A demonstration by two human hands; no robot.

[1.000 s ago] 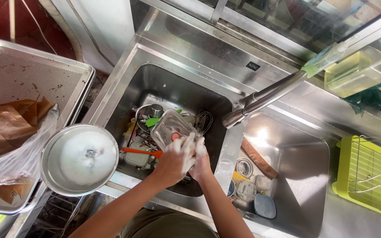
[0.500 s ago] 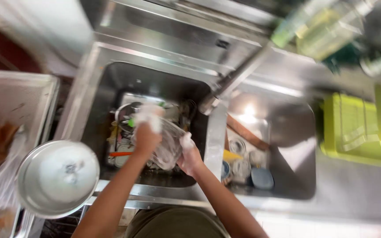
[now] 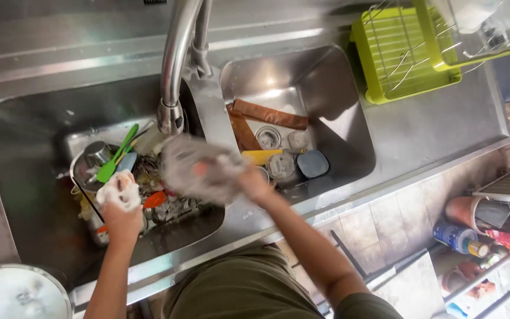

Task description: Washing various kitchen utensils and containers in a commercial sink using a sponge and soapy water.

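1. Down in the near left corner: a round white lid [image 3: 16,295], just past the edge of the sink.
2. Left hand [image 3: 119,204] low over the left sink [image 3: 25,177], fingers curled tight round a soapy sponge [image 3: 119,188], white with foam.
3. Right hand [image 3: 252,180] up over the strip between the two sinks, fingers clamped on the edge of a clear dish [image 3: 199,168]. Blurry, so hard to tell its true shape; a small red spot on it.
4. Dish held in the air, just beside the sponge but not touching it, right under the tap [image 3: 175,65].
5. Looks like the scrubbing part of washing up: soap in one hand, dirty dish in the other.
6. Calls for a firm hold, since wet and soapy things slip, and for care not to bump the tap just above.
7. Under the hands, a pile in the left sink: a green spatula [image 3: 116,155], a metal cup [image 3: 97,152], a red tool [image 3: 154,199], more dishes, all touching.
8. Over in the right sink [image 3: 349,136]: brown strips [image 3: 270,114], a blue lid [image 3: 313,163], a yellow piece [image 3: 261,156], small round lids.
9. Farthest off, on the counter [image 3: 438,124]: a green drying rack [image 3: 396,56] with wire on top.
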